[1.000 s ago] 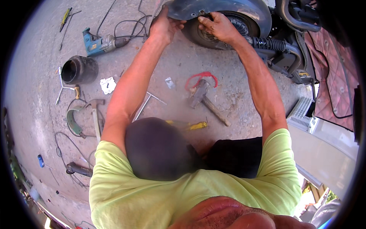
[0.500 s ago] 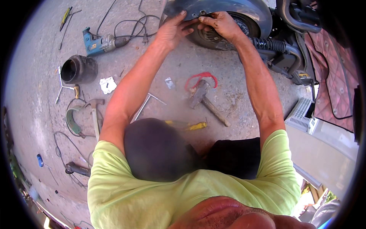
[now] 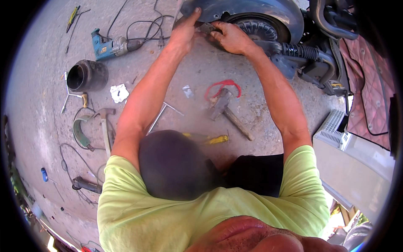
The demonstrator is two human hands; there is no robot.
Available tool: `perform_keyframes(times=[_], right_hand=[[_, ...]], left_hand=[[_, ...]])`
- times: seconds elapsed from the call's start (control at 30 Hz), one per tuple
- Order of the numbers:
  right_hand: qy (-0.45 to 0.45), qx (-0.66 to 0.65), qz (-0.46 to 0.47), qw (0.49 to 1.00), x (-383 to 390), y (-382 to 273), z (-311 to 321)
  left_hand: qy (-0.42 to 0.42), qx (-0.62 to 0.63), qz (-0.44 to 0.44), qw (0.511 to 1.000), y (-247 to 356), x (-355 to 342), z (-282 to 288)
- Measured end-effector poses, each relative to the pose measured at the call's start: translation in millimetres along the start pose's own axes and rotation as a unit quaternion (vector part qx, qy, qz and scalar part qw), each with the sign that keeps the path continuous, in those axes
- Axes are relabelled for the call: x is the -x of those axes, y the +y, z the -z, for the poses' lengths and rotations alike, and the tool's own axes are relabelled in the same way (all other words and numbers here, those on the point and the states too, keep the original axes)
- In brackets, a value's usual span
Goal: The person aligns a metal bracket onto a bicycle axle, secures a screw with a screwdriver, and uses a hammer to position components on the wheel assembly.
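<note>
At the far side, a glossy grey-blue fender (image 3: 268, 11) curves over a black wheel (image 3: 257, 30). My left hand (image 3: 184, 34) is at the fender's left end, its thumb up against the edge and its other fingers mostly hidden underneath. Just below the fender's lower edge is a dark flat plate with small holes (image 3: 205, 27). The fingers of my right hand (image 3: 233, 38) are closed on the plate's right end. Whether the plate touches the fender, I cannot tell.
Right of the wheel is a black coil-spring shock absorber (image 3: 299, 51). Between my arms lie a sledgehammer (image 3: 221, 105), a red strap (image 3: 231, 84) and a yellow-handled screwdriver (image 3: 218, 139). Leftward are a blue drill (image 3: 110, 48), a black cylinder (image 3: 87, 76) and a claw hammer (image 3: 105, 126).
My right hand has moved slightly left and down, its fingers now on the holed plate, which shows more plainly. The left hand has shifted a little left. More of the wheel is uncovered.
</note>
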State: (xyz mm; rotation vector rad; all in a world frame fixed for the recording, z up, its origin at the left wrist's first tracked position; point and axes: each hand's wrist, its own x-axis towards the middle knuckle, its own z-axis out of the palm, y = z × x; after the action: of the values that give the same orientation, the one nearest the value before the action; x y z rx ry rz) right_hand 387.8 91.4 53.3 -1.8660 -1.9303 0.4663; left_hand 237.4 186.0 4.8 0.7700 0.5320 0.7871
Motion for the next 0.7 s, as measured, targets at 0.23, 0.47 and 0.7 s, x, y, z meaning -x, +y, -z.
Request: perform_keyframes(times=[0.23,0.47,0.7], right_hand=[[-0.03,-0.038,-0.022,0.999,-2,3,3],[-0.029,0.016,-0.047,0.998,-3,-4,6],[0.045,-0.062,-0.096,0.992,0,-15,23]], left_hand=[[-0.05,-0.063,0.097,0.992,16,-10,19],[-0.019,0.011,0.103,0.994,7,-20,19],[-0.006,0.029,0.089,0.996,-4,-26,22]])
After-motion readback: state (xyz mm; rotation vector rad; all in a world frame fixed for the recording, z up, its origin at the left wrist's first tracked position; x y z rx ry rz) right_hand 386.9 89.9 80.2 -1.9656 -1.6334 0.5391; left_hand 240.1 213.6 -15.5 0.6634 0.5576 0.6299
